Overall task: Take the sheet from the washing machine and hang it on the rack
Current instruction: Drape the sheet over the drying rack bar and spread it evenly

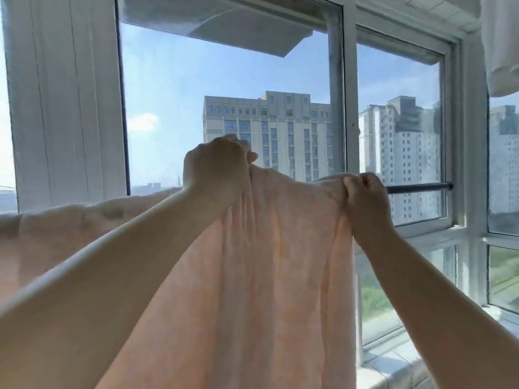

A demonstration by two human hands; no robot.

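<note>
I see both hands, left hand [216, 167] and right hand [365, 196], grasping the peach sheet [252, 276], which hides most of the rack bar [418, 187] at mid-frame.

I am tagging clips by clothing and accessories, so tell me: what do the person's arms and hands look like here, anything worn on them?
Both forearms are bare as far as the frame shows: no sleeves, gloves, watch or bracelets. The left hand and right hand show no rings from this side; the fingers are partly hidden, so I cannot rule one out. Nails are not clearly visible.
</note>
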